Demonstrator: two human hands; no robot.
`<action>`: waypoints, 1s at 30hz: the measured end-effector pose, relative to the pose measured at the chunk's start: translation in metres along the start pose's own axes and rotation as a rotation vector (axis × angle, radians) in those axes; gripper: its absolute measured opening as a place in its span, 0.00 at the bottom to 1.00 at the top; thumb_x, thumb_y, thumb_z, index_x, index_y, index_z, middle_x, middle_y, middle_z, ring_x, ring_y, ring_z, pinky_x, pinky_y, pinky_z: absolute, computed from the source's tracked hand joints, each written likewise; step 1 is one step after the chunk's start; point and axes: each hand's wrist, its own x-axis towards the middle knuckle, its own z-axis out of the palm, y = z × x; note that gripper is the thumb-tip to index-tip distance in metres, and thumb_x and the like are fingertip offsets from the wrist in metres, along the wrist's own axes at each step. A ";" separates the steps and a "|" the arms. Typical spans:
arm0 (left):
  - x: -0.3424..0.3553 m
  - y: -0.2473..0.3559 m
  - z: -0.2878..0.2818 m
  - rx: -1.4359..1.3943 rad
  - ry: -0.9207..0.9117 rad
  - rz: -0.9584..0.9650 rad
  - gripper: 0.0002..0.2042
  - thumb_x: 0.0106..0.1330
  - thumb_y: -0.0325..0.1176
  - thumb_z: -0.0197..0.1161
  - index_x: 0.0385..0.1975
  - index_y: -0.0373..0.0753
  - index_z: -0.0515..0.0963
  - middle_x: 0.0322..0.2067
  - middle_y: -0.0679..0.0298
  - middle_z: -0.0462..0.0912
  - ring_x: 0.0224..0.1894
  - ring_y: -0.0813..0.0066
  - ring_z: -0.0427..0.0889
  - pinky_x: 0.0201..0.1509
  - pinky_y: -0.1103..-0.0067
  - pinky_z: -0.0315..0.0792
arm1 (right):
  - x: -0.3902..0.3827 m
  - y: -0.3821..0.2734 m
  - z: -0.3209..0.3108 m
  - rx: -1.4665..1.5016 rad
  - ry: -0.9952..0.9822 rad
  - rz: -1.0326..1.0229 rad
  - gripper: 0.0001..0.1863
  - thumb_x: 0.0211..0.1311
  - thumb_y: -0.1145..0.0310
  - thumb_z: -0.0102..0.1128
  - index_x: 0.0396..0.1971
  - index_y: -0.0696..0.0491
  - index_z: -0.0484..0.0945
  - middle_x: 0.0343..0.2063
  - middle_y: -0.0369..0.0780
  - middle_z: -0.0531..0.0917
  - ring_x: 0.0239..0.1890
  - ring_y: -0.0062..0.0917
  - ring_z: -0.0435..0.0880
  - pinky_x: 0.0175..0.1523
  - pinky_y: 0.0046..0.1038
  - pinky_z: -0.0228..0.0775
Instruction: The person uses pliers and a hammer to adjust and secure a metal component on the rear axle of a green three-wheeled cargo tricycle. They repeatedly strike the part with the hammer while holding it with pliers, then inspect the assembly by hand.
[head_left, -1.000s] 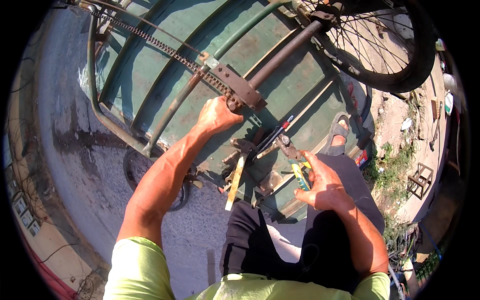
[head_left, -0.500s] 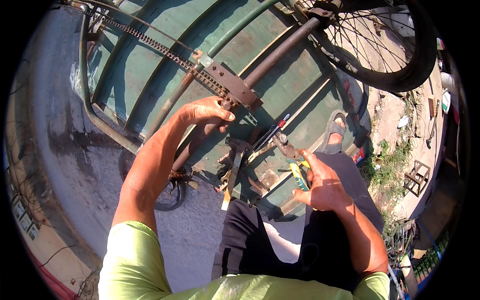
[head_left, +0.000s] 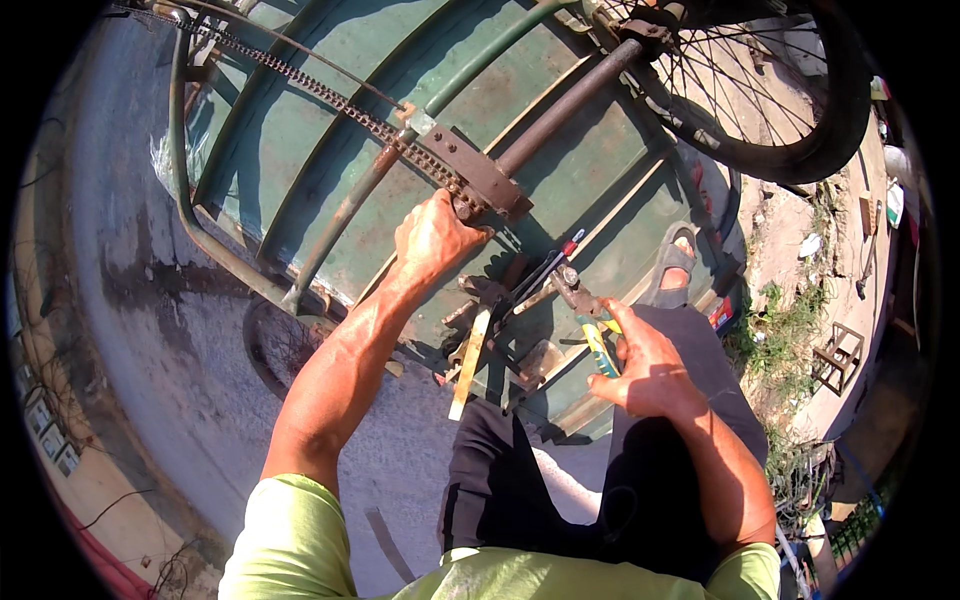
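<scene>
My left hand (head_left: 438,238) is closed around the rusty axle (head_left: 560,108), right beside the sprocket; its fingertips are hidden under the hand. The bike chain (head_left: 330,98) runs from that sprocket to the far left, past a rusty metal block (head_left: 470,168). Pliers (head_left: 597,345) with yellow and green handles are in my right hand (head_left: 650,370), over my right thigh, jaws pointing away from me. A tool with a long pale flat handle (head_left: 470,362) lies near my left knee. Beyond the pliers' jaws is a thin rod with a red and blue end (head_left: 572,243).
The green ribbed metal bed (head_left: 400,70) of an overturned cart lies under the work, with a bent tube frame (head_left: 225,250) on the left. A spoked wheel (head_left: 790,160) stands at the far right. My sandalled foot (head_left: 672,265) rests on the bed.
My left hand has turned so its back faces up, and its forearm has swung right over the axle. My right hand keeps the pliers in nearly the same place.
</scene>
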 end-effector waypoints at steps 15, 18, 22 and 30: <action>0.047 -0.045 0.004 -0.429 -0.482 0.121 0.24 0.54 0.42 0.76 0.44 0.32 0.80 0.30 0.60 0.83 0.32 0.69 0.86 0.37 0.72 0.80 | -0.004 0.003 0.001 -0.021 -0.004 -0.036 0.51 0.45 0.61 0.75 0.73 0.51 0.64 0.37 0.43 0.79 0.38 0.36 0.81 0.46 0.37 0.74; 0.058 -0.056 -0.002 -0.749 -0.813 0.102 0.23 0.58 0.42 0.75 0.46 0.34 0.76 0.30 0.63 0.80 0.31 0.69 0.85 0.34 0.73 0.79 | -0.008 0.001 0.001 -0.038 -0.017 -0.034 0.51 0.45 0.61 0.76 0.73 0.51 0.64 0.37 0.44 0.79 0.38 0.37 0.81 0.45 0.37 0.75; 0.058 -0.055 -0.006 -0.805 -0.862 0.120 0.28 0.59 0.45 0.76 0.52 0.34 0.74 0.33 0.62 0.80 0.34 0.69 0.85 0.39 0.73 0.81 | -0.005 0.005 0.000 -0.040 -0.025 -0.038 0.51 0.45 0.61 0.75 0.73 0.51 0.64 0.37 0.44 0.79 0.38 0.37 0.81 0.45 0.38 0.75; 0.004 -0.014 0.006 -0.095 -0.001 0.068 0.38 0.47 0.57 0.81 0.48 0.32 0.79 0.45 0.45 0.87 0.53 0.48 0.85 0.59 0.61 0.77 | -0.007 0.005 0.001 -0.027 -0.003 -0.021 0.50 0.45 0.61 0.75 0.74 0.49 0.64 0.39 0.45 0.80 0.40 0.39 0.82 0.48 0.38 0.75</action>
